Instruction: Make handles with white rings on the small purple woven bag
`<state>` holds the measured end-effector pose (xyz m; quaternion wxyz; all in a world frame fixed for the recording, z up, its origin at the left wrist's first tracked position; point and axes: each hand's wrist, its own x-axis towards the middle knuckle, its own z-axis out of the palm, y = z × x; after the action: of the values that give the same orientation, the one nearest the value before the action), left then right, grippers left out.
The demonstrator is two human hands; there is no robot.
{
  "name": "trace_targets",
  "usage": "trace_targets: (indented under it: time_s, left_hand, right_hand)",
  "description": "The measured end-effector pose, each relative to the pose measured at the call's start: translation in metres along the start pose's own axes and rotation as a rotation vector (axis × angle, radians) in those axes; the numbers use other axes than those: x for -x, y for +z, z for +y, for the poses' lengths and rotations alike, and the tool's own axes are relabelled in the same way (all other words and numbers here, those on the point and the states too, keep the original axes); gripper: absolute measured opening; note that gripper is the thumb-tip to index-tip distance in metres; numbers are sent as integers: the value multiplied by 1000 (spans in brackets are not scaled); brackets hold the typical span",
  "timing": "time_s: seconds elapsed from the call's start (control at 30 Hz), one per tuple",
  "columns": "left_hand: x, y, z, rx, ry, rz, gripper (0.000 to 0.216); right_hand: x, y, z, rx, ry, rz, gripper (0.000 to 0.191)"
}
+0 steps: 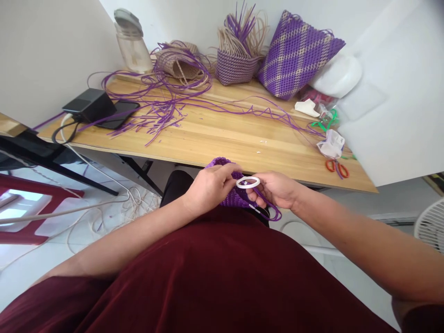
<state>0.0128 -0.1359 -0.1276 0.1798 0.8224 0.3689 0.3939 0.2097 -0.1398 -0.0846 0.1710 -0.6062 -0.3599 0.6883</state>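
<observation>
My left hand is closed over a purple woven piece in my lap, its thumb and fingertips at the left edge of a white ring. Its fingers partly cover the weave. On the other side my right hand has its fingers curled around a looped purple plastic strand, just behind and beside the ring. A small whitish bit shows on that strand. Whether the right fingertips also touch the ring cannot be made out.
On the wooden table lie purple strand offcuts, coiled strands, a black adapter and red-handled scissors. Behind stand a bottle, a part-woven basket and a purple checked basket. A fan is at right.
</observation>
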Motion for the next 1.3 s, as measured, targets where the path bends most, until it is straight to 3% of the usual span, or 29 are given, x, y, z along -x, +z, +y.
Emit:
trace_targets:
  time_s: [0.07, 0.2, 0.33, 0.43, 0.57, 0.67, 0.77, 0.9, 1.0, 1.07, 1.13, 1.2, 1.3]
  left_hand:
    - [0, 0, 2, 12, -39, 22, 26]
    - [0, -2, 1, -17, 31, 47, 11]
    - [-3, -4, 1, 23, -15, 31, 12]
    - [-6, -4, 2, 99, -60, -11, 7]
    - [-7, -5, 3, 117, -87, -33, 7]
    - [-7, -5, 3, 102, -88, -45, 12]
    - [-7, -6, 4, 86, -84, -41, 13]
    - [-7, -6, 3, 92, -84, -45, 12]
    - [-7, -6, 2, 101, -97, -47, 14]
    - [-7, -6, 0, 99, -99, -50, 13]
    - [-7, -7, -1, 98, -95, -55, 13]
    - [-7, -6, -1, 98, -89, -63, 13]
    - [-6, -6, 0, 94, -69, -71, 13]
  right_hand:
    - [1, 1, 1, -28, 39, -6, 32]
    - [6, 0, 4, -43, 44, -45, 26]
    - [14, -3, 4, -63, -34, -50, 26]
    - [22, -3, 4, 51, -132, 2, 30]
    - [31, -2, 13, 503, -522, 242, 17]
    - [30, -2, 26, 881, -911, 516, 31]
    - [23, -5, 37, 1225, -1231, 676, 39]
    - [10, -9, 45, 1486, -1470, 815, 40]
    - [7, -9, 44, 1557, -1557, 710, 39]
    - [9, -6, 40, 1499, -1579, 562, 33]
    - [13, -2, 32, 1284, -1514, 482, 23]
    - [16, 1, 21, 957, -1299, 494, 17]
    - [15, 0, 3, 549, -864, 436, 31]
